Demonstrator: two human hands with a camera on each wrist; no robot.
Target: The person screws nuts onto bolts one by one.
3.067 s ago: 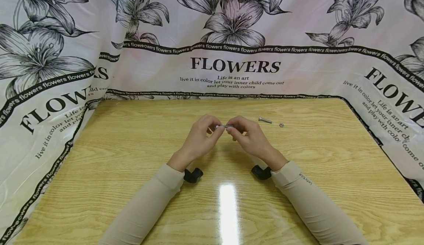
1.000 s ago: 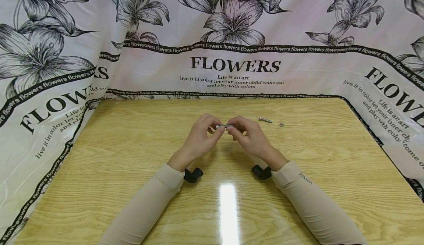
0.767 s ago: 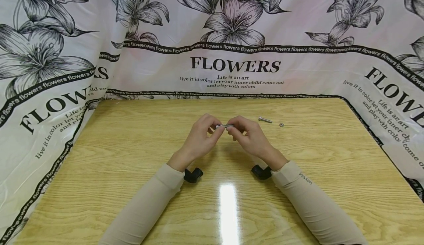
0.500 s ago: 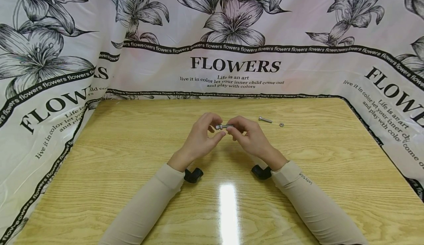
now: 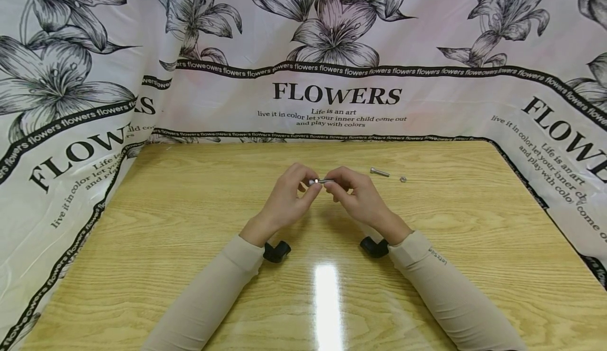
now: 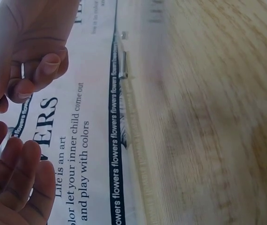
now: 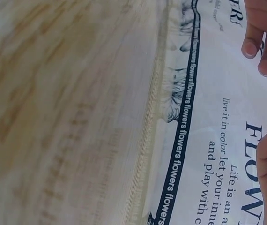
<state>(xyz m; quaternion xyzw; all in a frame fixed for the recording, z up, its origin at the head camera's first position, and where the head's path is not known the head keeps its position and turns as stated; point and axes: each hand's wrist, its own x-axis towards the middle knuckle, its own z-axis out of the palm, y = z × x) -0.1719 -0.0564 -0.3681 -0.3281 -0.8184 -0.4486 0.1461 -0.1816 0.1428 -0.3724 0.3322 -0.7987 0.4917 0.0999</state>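
Your bolt (image 5: 325, 181), partly hidden
Your right hand (image 5: 361, 197) covers its right end; the tabletop (image 6: 227, 103) blurs in your left-wrist view.

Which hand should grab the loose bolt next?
Probably the right hand: the loose bolt lies nearer it. It pinches the held bolt, though, so the left hand would hold that alone.

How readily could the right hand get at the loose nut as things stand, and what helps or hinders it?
Likely yes, once the right hand lets go of the held bolt: the loose nut lies uncovered on its side of the table.
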